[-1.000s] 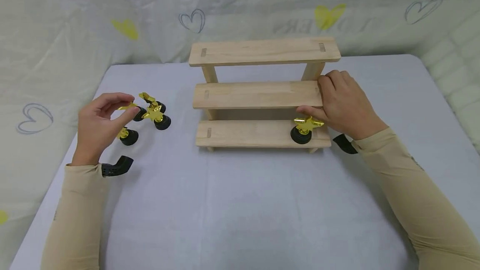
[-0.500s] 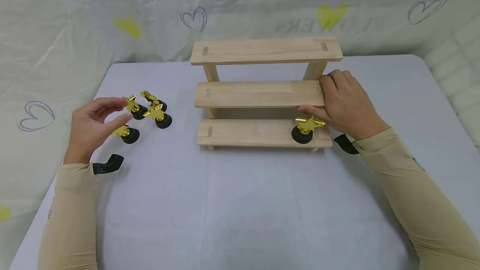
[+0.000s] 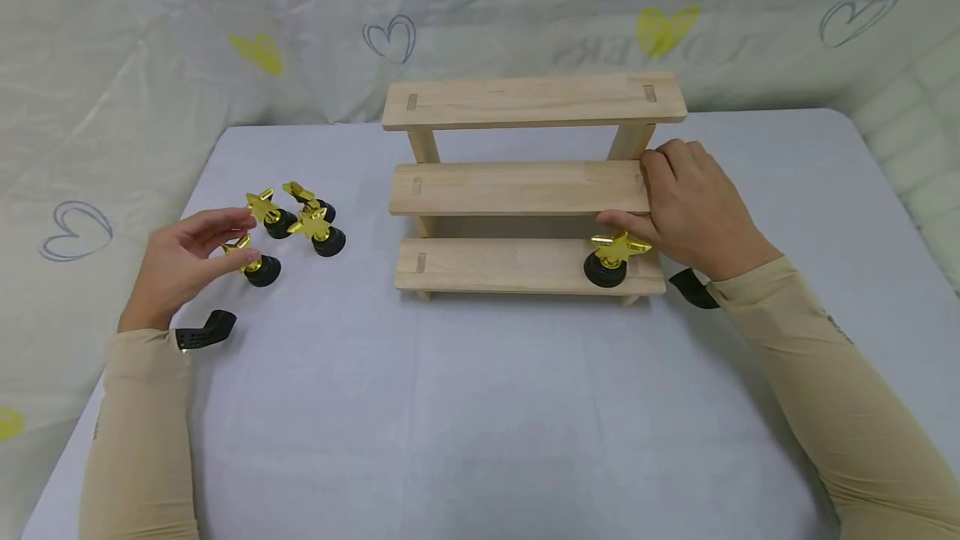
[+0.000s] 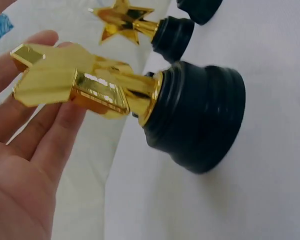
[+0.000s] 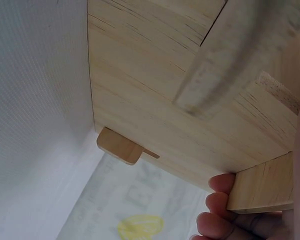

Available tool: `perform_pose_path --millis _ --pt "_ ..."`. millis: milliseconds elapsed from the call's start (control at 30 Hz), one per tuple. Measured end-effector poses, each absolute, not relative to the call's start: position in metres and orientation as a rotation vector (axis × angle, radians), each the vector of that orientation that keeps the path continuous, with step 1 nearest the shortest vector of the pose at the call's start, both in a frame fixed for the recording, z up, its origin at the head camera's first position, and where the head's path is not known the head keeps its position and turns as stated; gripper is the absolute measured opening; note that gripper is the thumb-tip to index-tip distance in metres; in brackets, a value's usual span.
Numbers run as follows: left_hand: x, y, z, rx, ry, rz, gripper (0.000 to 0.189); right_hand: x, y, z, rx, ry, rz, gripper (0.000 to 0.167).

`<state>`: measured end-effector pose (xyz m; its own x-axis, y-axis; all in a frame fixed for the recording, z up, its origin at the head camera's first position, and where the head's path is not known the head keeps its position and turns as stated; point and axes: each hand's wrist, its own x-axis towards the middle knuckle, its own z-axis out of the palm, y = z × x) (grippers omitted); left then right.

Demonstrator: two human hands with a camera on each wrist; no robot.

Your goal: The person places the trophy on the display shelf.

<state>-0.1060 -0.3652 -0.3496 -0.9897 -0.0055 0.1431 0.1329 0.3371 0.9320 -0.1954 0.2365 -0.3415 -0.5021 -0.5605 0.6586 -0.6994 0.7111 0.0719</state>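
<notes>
On the left of the table, my left hand (image 3: 180,261) reaches around the gold star of the nearest trophy (image 3: 264,271), thumb and fingers spread apart. In the left wrist view the star of this trophy (image 4: 200,115) lies in front of the fingers, and its round black base is tipped on its side. My right hand (image 3: 690,207) grips the right end of the middle step of a three-step wooden display stand (image 3: 517,188); the right wrist view shows its fingertips (image 5: 221,202) curled around the board. Another star trophy (image 3: 604,269) stands on the bottom step, at its right end.
Just beyond the left hand lie more gold star trophies: one trophy (image 3: 279,223) closest to the fingers, another trophy (image 3: 327,241) to its right, and a third trophy (image 3: 300,192) behind. A white cloth covers the table (image 3: 480,407). A printed curtain (image 3: 487,15) hangs behind it.
My left hand has moved left and toward me, from the farther trophies to the star of the nearest one. The right hand keeps its grip on the stand.
</notes>
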Motion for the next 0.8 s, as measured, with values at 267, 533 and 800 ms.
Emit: perform_pose_path --millis 267,533,800 --pt "-0.102 -0.377 -0.356 0.027 -2.805 -1.391 0.067 -0.195 0.236 -0.342 0.947 -2.234 0.270 0.098" --pt "-0.103 -0.385 -0.364 0.218 -2.937 -1.310 0.072 -0.194 0.238 -0.340 0.956 -2.264 0.230 0.098" --pt "-0.102 -0.392 -0.371 0.292 -3.017 -1.217 0.069 -0.196 0.237 -0.343 0.953 -2.233 0.271 0.099"
